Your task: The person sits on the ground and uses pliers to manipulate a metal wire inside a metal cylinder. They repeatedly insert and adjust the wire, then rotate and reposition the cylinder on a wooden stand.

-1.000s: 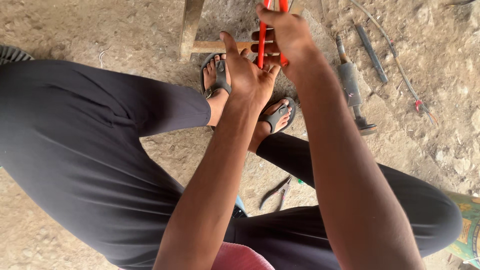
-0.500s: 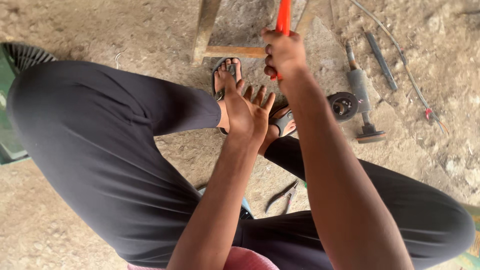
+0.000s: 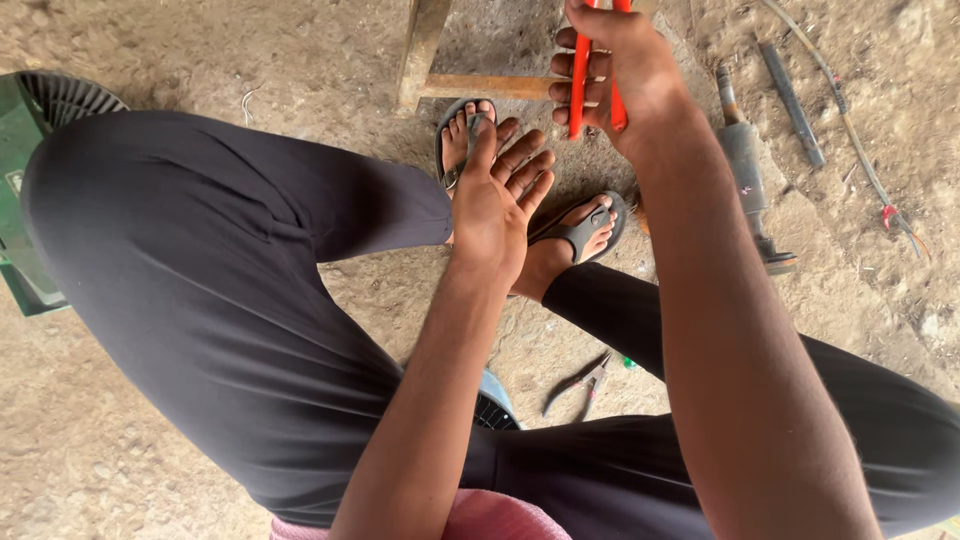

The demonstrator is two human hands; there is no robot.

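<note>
Red handles (image 3: 596, 70) in right hand (image 3: 615, 60); black trousers (image 3: 230, 300); grey sandals (image 3: 585, 232); green fan (image 3: 30, 190) at left edge; pink shirt (image 3: 490, 518); brown, dusty ground (image 3: 300, 50).

Left hand (image 3: 497, 195) open, fingers spread; right hand (image 3: 612, 70) in closed grip.

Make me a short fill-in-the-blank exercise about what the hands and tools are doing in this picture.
1. The right hand grips a tool with ____ handles.
2. The left hand is open and holds ____.
3. The small pliers lie on the ____ between the legs.
4. Both feet wear ____.

Missing words: red; nothing; ground; sandals
</note>
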